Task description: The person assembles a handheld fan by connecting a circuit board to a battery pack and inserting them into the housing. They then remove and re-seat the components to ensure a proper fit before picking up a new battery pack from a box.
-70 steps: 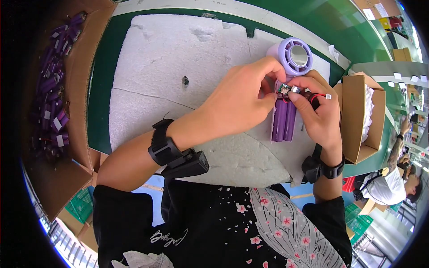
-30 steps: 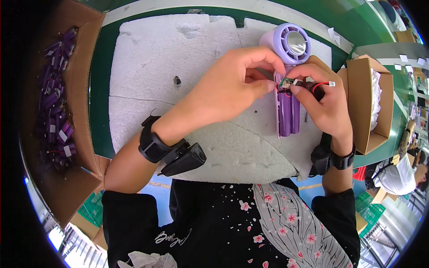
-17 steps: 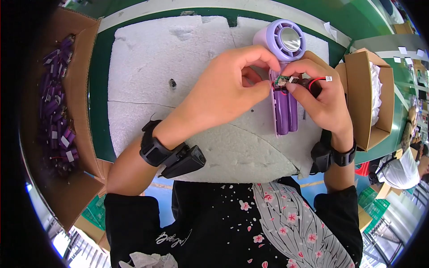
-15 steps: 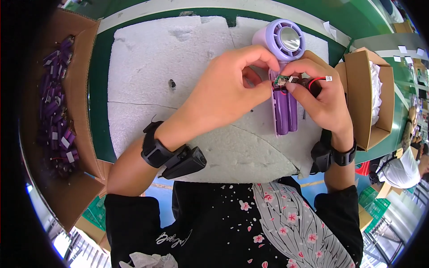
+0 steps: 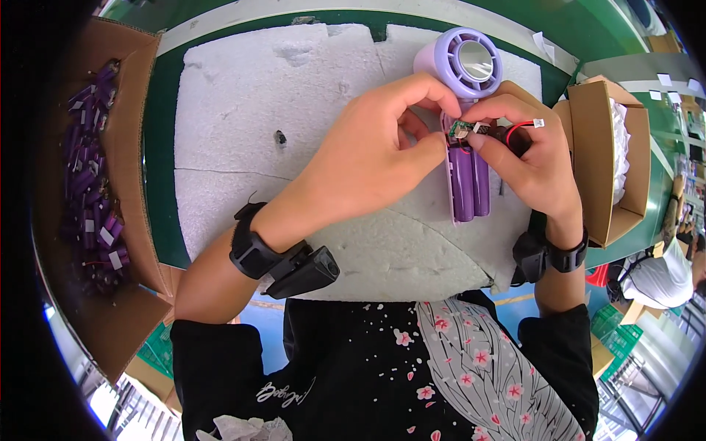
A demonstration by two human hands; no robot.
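A purple handheld fan [image 5: 446,62] lies on a white foam board [image 5: 235,95], its round head pointing away from me and its handle open. Two purple battery cells [image 5: 471,184] sit side by side in the handle. Above them is a small green circuit board [image 5: 461,130] with red and black wires. My left hand [image 5: 375,147] is curled, thumb and forefinger at the board's left edge. From the right, my right hand [image 5: 533,151] pinches the circuit board's right end. A red wire with a white connector [image 5: 538,123] sticks out over the right fingers.
At the left stands a cardboard box [image 5: 132,147] with many purple battery packs [image 5: 88,169]. Another cardboard box [image 5: 588,162] with white wrapping stands at the right. A small black piece [image 5: 280,137] lies on the foam. A person [image 5: 662,275] is at the far right.
Both hands stay at the circuit board, which has tilted slightly. The fan and the view have shifted only a little.
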